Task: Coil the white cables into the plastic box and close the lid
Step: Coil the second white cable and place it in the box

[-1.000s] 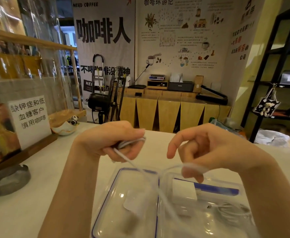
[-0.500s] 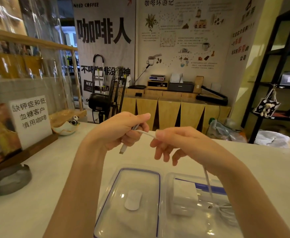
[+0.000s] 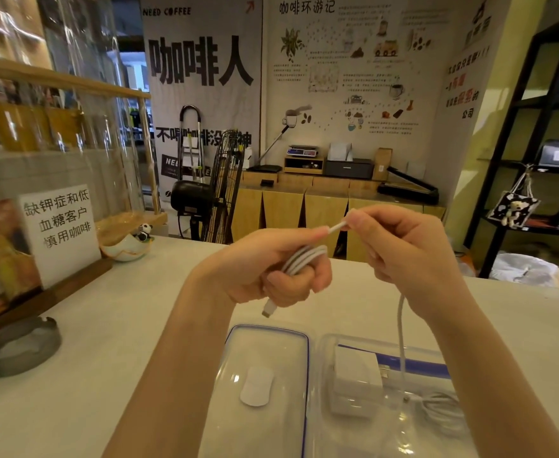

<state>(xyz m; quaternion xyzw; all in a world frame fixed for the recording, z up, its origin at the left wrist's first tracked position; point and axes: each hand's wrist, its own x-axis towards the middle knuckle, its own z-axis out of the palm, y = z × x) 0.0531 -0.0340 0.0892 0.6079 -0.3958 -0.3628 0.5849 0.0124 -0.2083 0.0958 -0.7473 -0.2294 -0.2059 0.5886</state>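
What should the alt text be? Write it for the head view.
Left hand grips a white cable in loops while the right hand pinches the strand, which trails into an open plastic box; its lid lies alongside.

"need coffee" and "咖啡人" on the hanging banner (image 3: 202,61)

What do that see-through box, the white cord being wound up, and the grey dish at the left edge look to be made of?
The clear rectangular box looks like glossy transparent plastic: its contents show through and glints sit on its walls. The white cable, looped in the left hand, looks plastic- or rubber-sheathed; the strand hanging below the right hand seems finely ribbed, perhaps braided. The round grey dish looks like dull metal, though stone is possible.
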